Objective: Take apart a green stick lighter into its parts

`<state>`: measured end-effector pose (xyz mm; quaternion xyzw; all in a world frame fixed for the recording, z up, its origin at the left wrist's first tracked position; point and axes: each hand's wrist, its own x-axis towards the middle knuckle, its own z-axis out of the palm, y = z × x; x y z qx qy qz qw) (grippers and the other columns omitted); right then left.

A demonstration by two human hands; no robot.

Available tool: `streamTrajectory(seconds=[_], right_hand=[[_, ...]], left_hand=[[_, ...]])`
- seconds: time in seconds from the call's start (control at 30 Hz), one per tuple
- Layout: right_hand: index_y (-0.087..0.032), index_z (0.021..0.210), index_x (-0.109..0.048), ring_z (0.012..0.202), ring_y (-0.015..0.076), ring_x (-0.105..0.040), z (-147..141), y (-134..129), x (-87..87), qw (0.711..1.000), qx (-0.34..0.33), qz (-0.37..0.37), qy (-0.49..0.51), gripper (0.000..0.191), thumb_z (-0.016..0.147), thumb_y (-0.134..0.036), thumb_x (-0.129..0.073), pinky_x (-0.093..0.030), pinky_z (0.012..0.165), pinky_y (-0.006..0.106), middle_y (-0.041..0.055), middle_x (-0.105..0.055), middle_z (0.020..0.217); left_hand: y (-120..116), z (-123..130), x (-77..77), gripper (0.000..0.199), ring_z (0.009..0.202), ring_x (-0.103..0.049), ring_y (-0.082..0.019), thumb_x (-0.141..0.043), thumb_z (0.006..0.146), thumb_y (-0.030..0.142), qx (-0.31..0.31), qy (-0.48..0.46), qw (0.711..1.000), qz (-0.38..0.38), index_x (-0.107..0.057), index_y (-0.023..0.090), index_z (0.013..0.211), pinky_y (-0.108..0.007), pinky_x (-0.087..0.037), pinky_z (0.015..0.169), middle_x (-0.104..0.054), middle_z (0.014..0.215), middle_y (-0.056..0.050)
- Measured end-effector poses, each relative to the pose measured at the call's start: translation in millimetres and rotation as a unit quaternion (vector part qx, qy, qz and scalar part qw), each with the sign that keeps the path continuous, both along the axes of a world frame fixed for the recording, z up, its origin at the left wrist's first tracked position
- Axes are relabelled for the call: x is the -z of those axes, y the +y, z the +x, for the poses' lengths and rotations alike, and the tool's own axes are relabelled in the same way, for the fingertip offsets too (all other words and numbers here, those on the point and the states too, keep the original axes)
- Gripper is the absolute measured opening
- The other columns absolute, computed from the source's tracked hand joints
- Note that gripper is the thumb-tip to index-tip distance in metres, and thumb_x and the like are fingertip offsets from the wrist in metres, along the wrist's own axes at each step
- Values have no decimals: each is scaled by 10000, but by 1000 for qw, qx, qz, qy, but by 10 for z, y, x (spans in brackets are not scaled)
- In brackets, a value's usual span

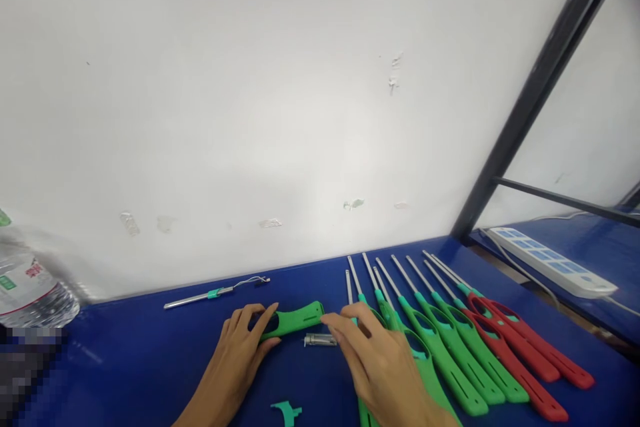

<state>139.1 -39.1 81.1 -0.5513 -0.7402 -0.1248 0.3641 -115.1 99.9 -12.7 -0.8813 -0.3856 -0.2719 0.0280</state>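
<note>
My left hand [241,350] is closed on a green lighter handle [298,319], its fingers and thumb around the trigger-loop end. At the handle's other end my right hand [383,367] has its fingertips pinched against the tip. Just below the handle lies a small clear fuel tank [319,340], partly covered by my right hand. A loose teal trigger [287,412] rests on the blue table near the front edge of view. Behind my left hand, a metal lighter tube [193,299] with a teal collar and thin wires lies near the wall.
Several assembled green lighters [445,364] and a few red lighters [530,340] lie in a row on the blue table [130,354] to the right. A water bottle [33,287] stands at the left. A white power strip [550,260] lies beyond the dark metal post [525,107].
</note>
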Motion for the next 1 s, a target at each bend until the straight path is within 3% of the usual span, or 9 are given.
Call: streamTrajectory(seconds=[0.17,0.43,0.77,1.0], right_hand=[[-249,1234,-645,464,118,-546,-25,-8,-30,1000,-1,13,6,280,1142,-193,-387,-336,414,301,51,-687,1027],[-259,1237,-638,472,127,-566,-6,4,-64,1000,12,21,14,298,1156,-223,-353,-316,434,316,42,-689,1018],[-270,1256,-623,510,138,-599,38,43,-31,1000,13,-4,0,293,1131,-212,-364,-320,457,313,37,-682,1033],[-276,1263,-602,505,139,-612,56,53,-8,1000,12,-10,-9,279,1091,-186,-402,-302,448,324,23,-695,1041]], left_hand=[[22,50,-40,420,1074,-692,-204,-661,1010,419,0,55,998,-37,-599,205,1366,-431,-619,924,-675,1258,-79],[137,296,-115,426,1079,-694,-206,-656,1015,380,-8,45,996,-70,-578,200,1393,-437,-617,933,-673,1267,-79],[558,791,-76,401,1121,-683,-219,-662,1008,399,-32,-20,999,-33,-604,187,1344,-455,-605,965,-666,1281,-84],[581,874,-67,388,1081,-687,-207,-657,1011,405,-41,-30,999,-15,-610,187,1329,-440,-609,941,-673,1249,-78]])
